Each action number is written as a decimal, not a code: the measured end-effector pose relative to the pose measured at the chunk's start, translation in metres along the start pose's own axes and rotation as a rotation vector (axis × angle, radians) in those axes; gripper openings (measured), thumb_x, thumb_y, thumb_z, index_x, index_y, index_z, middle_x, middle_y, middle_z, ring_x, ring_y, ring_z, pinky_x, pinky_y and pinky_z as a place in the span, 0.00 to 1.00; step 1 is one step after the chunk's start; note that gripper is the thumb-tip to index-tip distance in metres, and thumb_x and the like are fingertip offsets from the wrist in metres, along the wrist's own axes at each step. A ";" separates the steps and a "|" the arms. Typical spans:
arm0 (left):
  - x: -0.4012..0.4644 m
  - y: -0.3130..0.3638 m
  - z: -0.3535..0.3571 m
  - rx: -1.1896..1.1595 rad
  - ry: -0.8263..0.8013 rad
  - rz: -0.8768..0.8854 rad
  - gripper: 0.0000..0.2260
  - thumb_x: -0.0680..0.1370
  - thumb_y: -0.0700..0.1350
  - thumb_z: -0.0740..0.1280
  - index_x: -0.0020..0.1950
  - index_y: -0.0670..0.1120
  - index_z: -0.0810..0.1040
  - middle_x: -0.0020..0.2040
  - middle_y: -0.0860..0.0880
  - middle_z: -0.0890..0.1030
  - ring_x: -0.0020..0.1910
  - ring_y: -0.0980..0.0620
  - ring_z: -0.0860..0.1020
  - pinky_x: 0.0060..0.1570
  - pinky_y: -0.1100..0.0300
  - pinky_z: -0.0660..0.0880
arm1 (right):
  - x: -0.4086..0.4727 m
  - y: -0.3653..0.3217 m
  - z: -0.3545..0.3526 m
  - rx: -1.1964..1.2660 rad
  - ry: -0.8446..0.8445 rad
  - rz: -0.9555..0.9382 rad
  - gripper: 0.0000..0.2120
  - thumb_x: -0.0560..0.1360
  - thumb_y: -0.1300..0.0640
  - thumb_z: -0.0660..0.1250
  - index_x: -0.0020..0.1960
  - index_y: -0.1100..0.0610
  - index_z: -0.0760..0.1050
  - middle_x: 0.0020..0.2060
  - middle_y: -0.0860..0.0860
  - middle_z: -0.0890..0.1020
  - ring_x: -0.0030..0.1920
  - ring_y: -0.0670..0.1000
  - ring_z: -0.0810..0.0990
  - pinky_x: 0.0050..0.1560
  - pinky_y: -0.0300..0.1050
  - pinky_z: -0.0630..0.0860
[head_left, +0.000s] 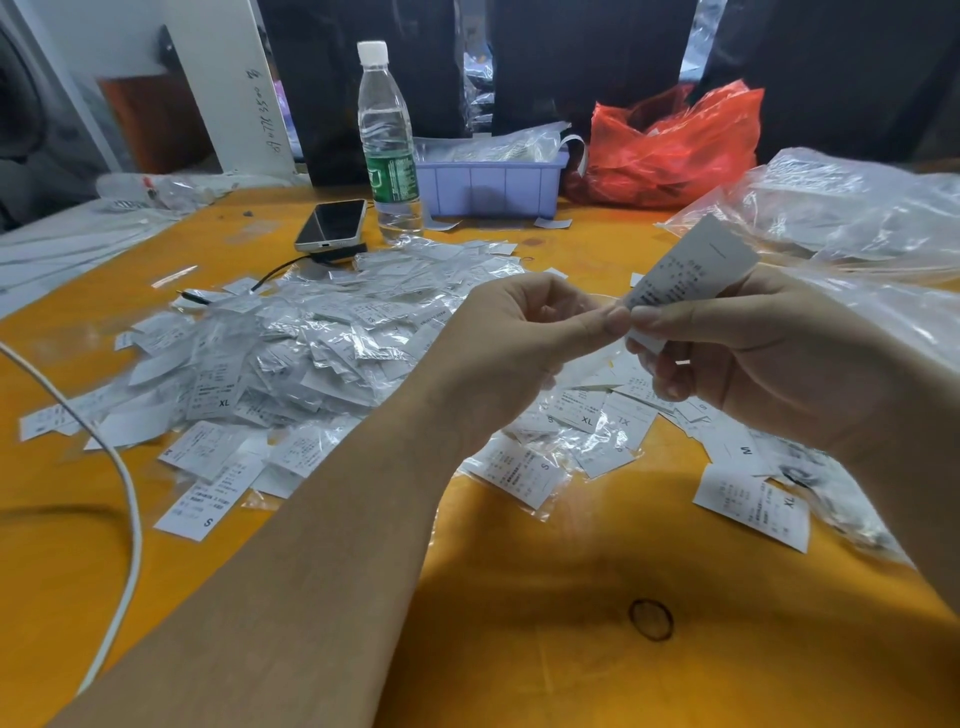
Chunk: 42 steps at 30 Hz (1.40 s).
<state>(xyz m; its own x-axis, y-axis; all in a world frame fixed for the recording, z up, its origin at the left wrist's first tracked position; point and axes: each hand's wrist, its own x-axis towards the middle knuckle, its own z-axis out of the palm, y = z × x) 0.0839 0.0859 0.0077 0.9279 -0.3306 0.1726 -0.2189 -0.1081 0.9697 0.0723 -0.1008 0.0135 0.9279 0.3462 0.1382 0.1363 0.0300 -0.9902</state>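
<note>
Pinching a white label (696, 265) between them, left hand (514, 353) and right hand (753, 358) together.

- Orange table (519, 675) with a stained top.
- Heap of labels (291, 343) in clear sleeves, spread across the middle, with strays toward the near edge.
- Phone (332, 224) face up behind the heap, bottle (388, 145) upright just beside it.
- Purple tray (491, 187) and red bag (670, 145) at the far edge.
- Clear bags (841, 208) piled at the right.
- White cable (130, 499) curving along the left — a dark ring (650, 618) near the front.
</note>
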 end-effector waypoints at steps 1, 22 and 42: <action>0.000 0.000 0.000 -0.003 -0.003 0.000 0.09 0.72 0.46 0.74 0.45 0.41 0.81 0.32 0.50 0.74 0.28 0.58 0.70 0.30 0.66 0.72 | 0.000 0.001 0.001 0.020 0.004 0.013 0.05 0.67 0.62 0.72 0.42 0.60 0.80 0.32 0.53 0.78 0.30 0.50 0.73 0.28 0.39 0.70; -0.002 0.002 -0.003 -0.082 -0.122 0.021 0.11 0.72 0.39 0.73 0.53 0.42 0.79 0.40 0.47 0.85 0.37 0.53 0.77 0.37 0.63 0.75 | 0.000 -0.001 0.008 0.119 0.081 0.092 0.20 0.60 0.55 0.73 0.50 0.63 0.79 0.30 0.50 0.74 0.27 0.45 0.67 0.27 0.36 0.67; 0.000 0.000 -0.004 -0.046 -0.095 -0.021 0.05 0.78 0.42 0.68 0.49 0.41 0.80 0.41 0.48 0.84 0.38 0.53 0.78 0.40 0.58 0.78 | 0.003 0.003 0.011 -0.017 0.226 0.087 0.13 0.61 0.55 0.74 0.44 0.59 0.81 0.30 0.51 0.72 0.28 0.46 0.67 0.27 0.37 0.68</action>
<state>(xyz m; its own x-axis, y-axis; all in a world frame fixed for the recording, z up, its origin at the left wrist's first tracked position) 0.0852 0.0891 0.0082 0.8988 -0.4165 0.1367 -0.1831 -0.0733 0.9804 0.0717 -0.0896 0.0104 0.9902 0.1281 0.0554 0.0567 -0.0069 -0.9984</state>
